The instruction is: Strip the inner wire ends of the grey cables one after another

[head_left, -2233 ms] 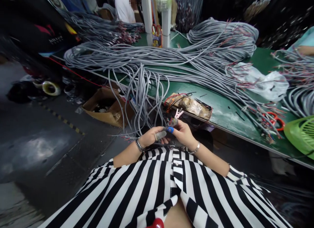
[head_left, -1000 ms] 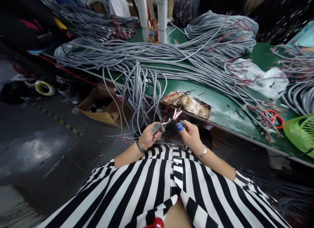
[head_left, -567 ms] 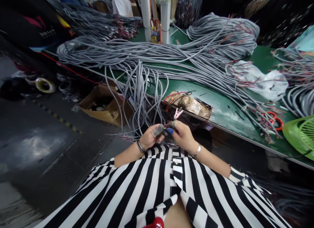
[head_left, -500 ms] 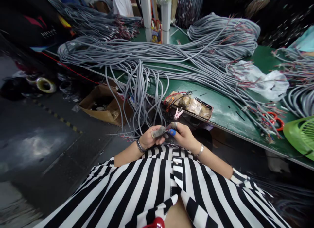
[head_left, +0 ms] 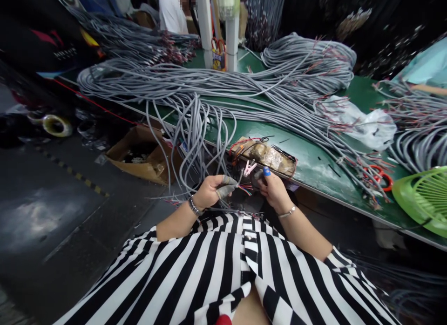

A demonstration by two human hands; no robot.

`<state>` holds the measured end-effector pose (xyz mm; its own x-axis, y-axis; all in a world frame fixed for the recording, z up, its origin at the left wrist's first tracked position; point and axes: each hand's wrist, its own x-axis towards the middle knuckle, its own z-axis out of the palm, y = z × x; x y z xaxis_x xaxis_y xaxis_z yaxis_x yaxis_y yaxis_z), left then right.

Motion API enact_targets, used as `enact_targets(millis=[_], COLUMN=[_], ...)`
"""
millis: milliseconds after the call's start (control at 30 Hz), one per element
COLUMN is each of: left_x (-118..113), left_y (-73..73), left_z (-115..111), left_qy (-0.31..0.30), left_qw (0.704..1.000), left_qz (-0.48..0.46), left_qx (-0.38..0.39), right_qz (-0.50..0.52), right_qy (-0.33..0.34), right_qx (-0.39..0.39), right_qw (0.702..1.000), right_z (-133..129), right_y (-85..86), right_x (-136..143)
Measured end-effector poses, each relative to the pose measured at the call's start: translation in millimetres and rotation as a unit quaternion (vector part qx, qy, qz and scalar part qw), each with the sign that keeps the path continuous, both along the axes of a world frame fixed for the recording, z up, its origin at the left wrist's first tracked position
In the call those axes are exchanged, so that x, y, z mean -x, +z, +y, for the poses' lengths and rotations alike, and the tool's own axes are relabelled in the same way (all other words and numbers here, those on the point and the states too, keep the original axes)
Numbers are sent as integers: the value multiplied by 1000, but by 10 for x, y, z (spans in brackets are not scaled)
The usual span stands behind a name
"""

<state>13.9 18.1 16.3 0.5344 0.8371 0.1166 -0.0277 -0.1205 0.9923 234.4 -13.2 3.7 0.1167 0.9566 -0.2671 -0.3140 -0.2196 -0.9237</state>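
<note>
My left hand (head_left: 213, 191), with grey coverings on its thumb and finger, pinches the end of a grey cable. Thin coloured wires (head_left: 245, 189) fan out to the right from that pinch. To the right of the wires is my right hand (head_left: 274, 189), its thumb in blue tape and raised, its fingers curled; whether anything lies between them I cannot make out. Just above the hands, a pink clip (head_left: 249, 168) sits by a brown taped block (head_left: 268, 156) at the table edge.
Grey cable bundles (head_left: 167, 80) cover much of the green table (head_left: 307, 152) and hang over its front edge. At the right are orange-handled scissors (head_left: 384, 179) and a green fan (head_left: 424, 199). A cardboard box (head_left: 139, 169) stands below left. A person in white (head_left: 172, 13) is behind.
My hands have moved apart, my right hand going right and its thumb lifting. The coloured wires now show, spread out from my left hand. The whole view has shifted slightly.
</note>
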Motion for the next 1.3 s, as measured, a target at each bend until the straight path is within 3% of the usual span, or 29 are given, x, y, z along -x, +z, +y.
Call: enact_targets(millis=[167,333,567,767,1033,1300], left_x=[-133,-215,-270,-299,-258,-333], left_y=[-50,-29,-70,-144,-132,-109], left_z=[89,166,165,155,104,130], left_qy=[35,31,20,16,30,14], left_qw=[999,999,1000,1000,999,998], left_qz=[0,-12,8,17,-1,2], left_qx=[-19,-5,14,7,35,58], right_qz=[10,19,123,121,135,130], right_qy=[55,16,33,7,21,7], right_qx=[-11,-33,-13,-12,-36,-20], right_qw=[998,999,992,993,990,991], right_z=[198,269,329,338,334,323], right_y=[-4,-39,-23,20,-83,11], right_x=[126,226,267,302,278,298])
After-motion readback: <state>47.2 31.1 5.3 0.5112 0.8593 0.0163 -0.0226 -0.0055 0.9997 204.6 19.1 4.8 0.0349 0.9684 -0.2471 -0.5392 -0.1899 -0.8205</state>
